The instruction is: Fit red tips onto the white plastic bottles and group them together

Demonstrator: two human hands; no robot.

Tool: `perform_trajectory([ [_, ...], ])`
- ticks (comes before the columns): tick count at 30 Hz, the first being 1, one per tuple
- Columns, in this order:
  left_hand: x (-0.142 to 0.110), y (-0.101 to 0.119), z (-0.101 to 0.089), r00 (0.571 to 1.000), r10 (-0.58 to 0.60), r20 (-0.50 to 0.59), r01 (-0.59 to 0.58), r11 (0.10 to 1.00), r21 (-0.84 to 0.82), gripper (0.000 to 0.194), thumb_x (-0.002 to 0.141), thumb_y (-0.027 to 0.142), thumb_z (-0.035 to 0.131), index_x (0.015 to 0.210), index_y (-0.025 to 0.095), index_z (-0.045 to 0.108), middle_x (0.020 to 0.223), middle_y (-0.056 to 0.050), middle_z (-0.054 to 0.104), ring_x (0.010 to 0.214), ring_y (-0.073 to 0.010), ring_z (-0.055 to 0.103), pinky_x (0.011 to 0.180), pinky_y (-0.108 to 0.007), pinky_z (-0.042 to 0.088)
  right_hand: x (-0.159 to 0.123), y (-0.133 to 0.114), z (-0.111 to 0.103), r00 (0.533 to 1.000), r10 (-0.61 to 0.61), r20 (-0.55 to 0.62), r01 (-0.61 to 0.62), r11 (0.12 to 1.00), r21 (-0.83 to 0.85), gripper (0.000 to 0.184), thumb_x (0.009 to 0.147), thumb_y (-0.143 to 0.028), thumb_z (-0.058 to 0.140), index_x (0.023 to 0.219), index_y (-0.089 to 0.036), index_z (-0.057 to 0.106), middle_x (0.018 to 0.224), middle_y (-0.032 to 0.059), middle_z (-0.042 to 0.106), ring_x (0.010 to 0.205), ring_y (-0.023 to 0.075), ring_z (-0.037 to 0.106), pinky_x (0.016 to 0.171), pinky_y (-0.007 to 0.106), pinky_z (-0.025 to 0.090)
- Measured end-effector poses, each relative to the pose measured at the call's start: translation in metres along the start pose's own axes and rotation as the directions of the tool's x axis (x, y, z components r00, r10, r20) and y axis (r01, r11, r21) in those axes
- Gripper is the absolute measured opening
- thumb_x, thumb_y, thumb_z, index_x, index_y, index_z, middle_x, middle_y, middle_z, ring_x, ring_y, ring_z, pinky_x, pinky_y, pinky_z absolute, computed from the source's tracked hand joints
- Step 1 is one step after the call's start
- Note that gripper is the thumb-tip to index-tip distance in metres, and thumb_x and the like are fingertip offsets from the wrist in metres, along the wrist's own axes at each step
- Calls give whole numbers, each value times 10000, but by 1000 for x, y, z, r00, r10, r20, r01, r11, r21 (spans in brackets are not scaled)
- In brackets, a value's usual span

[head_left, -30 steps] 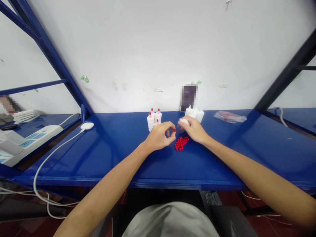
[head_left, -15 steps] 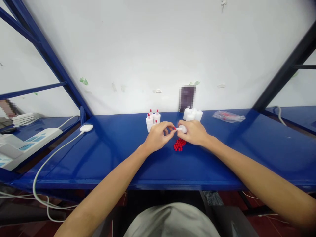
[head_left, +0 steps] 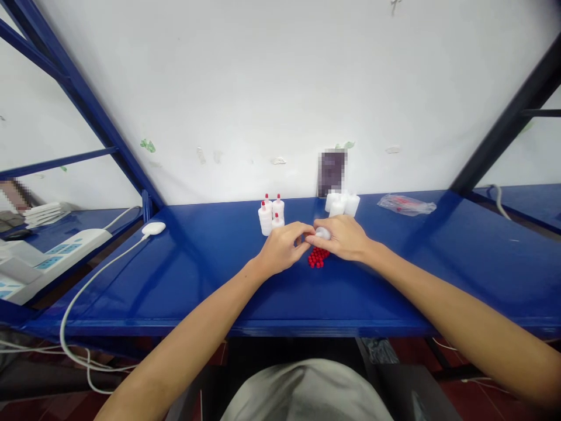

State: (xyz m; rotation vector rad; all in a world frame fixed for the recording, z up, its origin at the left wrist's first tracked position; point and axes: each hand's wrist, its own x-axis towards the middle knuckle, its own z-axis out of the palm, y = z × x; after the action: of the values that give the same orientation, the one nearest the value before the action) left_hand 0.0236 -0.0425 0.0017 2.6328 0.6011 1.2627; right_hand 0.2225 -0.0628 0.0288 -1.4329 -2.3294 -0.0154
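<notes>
My right hand [head_left: 346, 238] is closed around a small white squeeze bottle [head_left: 323, 233], which lies tilted with its nozzle end toward the left. At that end, the pinched fingertips of my left hand [head_left: 284, 245] meet my right thumb and hide the small red cap they hold. Just below the two hands a cluster of loose red caps [head_left: 316, 258] rests on the blue table. Several white bottles with red tips [head_left: 265, 217] stand beyond my left hand. Behind my right hand is a group of white bottles [head_left: 337, 206] with no red tips showing.
A dark, blurred-out device [head_left: 332, 172] leans on the wall. A clear plastic bag [head_left: 407, 204] with something red inside lies right on the blue table [head_left: 197, 280]. To the left are a white plug-like piece [head_left: 153, 228] with a cable and a power strip [head_left: 61, 254].
The left fingertips have come closer to the right hand and now cover the red cap at the nozzle. My right thumb reaches further left along the bottle. The view has shifted slightly.
</notes>
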Motion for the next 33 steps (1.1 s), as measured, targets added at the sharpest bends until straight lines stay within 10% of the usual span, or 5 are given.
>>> perform_trajectory([
  [10,1,2,2,993,-63,105,69,996,-58,239,964,230,470,1165,177,588,964,-50,696,658,-107,580,665,-236,482,2,1,3,999,-9,-34,16,981,194,514,916,-599,405,647,-190,559,572,-1,543,545,136,464,564,283,243],
  [15,5,6,-1,989,-143,-25,138,980,-144,168,962,262,488,1049,172,600,777,-6,649,598,-92,551,588,-205,432,4,7,6,992,-40,-123,77,946,314,539,931,-626,379,627,-194,487,541,-18,465,520,124,410,555,282,259],
  [19,11,-3,-16,830,-392,-396,340,919,-198,193,940,345,530,1007,176,593,595,51,545,492,-80,484,515,-195,371,7,19,9,957,141,-254,26,830,557,529,939,-622,404,637,-199,501,546,-11,498,523,133,470,562,279,351],
  [23,14,-19,-35,712,-493,-501,493,858,-144,212,862,384,622,912,179,643,502,77,484,464,-78,453,528,-199,362,12,30,20,926,302,-227,-34,665,746,493,896,-631,490,648,-205,516,524,-15,507,461,130,475,495,276,375],
  [33,9,-21,-37,818,-502,-281,570,776,271,290,938,418,496,1039,216,678,621,9,648,579,-152,591,610,-247,381,7,26,31,921,270,-282,50,634,772,300,793,-443,653,661,-210,516,539,-27,504,474,125,446,483,278,349],
])
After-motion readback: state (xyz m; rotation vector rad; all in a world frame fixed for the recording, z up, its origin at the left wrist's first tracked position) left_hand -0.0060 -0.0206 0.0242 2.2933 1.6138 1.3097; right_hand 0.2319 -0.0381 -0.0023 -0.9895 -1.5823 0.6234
